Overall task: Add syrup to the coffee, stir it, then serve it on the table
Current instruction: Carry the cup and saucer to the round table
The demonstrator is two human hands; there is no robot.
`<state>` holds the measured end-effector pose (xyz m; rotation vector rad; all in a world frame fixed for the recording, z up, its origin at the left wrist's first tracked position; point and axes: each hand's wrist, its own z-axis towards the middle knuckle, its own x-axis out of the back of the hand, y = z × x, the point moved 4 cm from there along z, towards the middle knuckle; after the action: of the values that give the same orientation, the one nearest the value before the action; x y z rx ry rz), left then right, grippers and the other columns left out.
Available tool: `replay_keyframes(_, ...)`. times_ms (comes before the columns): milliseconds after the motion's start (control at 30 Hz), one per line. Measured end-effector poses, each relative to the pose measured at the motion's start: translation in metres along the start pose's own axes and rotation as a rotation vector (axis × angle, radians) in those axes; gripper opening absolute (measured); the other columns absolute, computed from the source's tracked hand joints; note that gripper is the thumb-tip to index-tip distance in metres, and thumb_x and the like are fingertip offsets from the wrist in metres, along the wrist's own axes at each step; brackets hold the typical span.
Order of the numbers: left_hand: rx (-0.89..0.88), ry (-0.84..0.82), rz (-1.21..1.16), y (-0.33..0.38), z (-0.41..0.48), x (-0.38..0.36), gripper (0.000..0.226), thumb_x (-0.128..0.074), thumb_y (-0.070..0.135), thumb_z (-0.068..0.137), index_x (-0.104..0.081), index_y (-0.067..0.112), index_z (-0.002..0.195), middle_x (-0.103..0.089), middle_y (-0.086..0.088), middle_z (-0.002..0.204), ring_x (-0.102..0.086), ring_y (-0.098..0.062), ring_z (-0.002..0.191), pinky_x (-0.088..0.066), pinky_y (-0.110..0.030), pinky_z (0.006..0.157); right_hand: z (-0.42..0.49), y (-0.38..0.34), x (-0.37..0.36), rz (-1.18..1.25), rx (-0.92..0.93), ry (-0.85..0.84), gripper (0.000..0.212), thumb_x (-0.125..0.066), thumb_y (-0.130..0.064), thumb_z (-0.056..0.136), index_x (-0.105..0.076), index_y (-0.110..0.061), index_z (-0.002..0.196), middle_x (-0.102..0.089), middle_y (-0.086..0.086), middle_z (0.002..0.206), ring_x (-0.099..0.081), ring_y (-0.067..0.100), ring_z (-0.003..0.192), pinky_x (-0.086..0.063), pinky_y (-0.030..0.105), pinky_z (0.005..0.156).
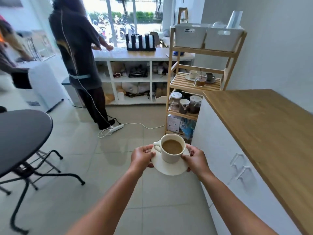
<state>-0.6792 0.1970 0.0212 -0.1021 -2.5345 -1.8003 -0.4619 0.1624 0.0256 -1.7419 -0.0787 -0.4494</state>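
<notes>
— Where is the coffee?
— In the white cup [172, 150], upright on the saucer [169, 167], held in the air over the tiled floor [118, 167], between the dark round table [22, 138] and the wooden counter [264, 126].
— And the fingers?
— The left hand [142, 157] curls around the saucer's left rim, the right hand [194, 160] around its right rim, thumbs on top, both closed on it.

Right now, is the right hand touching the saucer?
Touching. The head view shows the right hand gripping the saucer at its right rim, thumb against the coffee cup.
</notes>
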Motion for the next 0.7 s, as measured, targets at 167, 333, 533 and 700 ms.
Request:
replay_keyframes(167, 0.007, 0.143, -0.063, -0.005, -0.003, 0.087, 0.034, -0.059, -0.002, 0.089, -0.071, 0.014, 0.115, -0.074, -0.013, 0.102, -0.068, -0.027, 0.080, -0.058, -0.034, 0.059, 0.005, -0.038, -0.084, 0.007, 0.033, -0.144, 0.049, -0.062, -0.004, 0.087, -0.057, -0.017, 0.134, -0.067, 0.009, 0.109, -0.064, 0.020, 0.076, -0.049, 0.028, 0.041)
replay_keyframes(333, 0.012, 0.285, -0.121, -0.014, -0.001, 0.162, 0.035, -0.059, -0.003, 0.087, -0.070, 0.012, 0.117, -0.075, -0.015, 0.104, -0.068, -0.029, 0.083, -0.059, -0.041, 0.067, 0.022, -0.065, -0.163, 0.002, 0.053, -0.281, 0.047, -0.060, -0.001, 0.086, -0.061, -0.019, 0.129, -0.068, 0.009, 0.101, -0.062, 0.022, 0.071, -0.048, 0.032, 0.044)
replay_keyframes(533, 0.035, 0.453, -0.162, -0.025, 0.014, 0.245, 0.035, -0.061, -0.001, 0.087, -0.070, 0.012, 0.119, -0.075, -0.013, 0.102, -0.069, -0.029, 0.082, -0.061, -0.043, 0.068, 0.050, -0.092, -0.260, -0.034, 0.111, -0.437, 0.047, -0.060, -0.002, 0.082, -0.065, -0.023, 0.123, -0.068, 0.004, 0.084, -0.062, 0.021, 0.064, -0.048, 0.029, 0.040)
replay_keyframes(700, 0.048, 0.589, -0.180, -0.021, 0.030, 0.309, 0.037, -0.060, -0.001, 0.087, -0.069, 0.010, 0.121, -0.073, -0.014, 0.101, -0.068, -0.028, 0.075, -0.057, -0.035, 0.053, 0.077, -0.124, -0.341, -0.059, 0.159, -0.563, 0.046, -0.059, -0.002, 0.080, -0.068, -0.027, 0.117, -0.067, 0.002, 0.077, -0.060, 0.018, 0.059, -0.047, 0.028, 0.039)
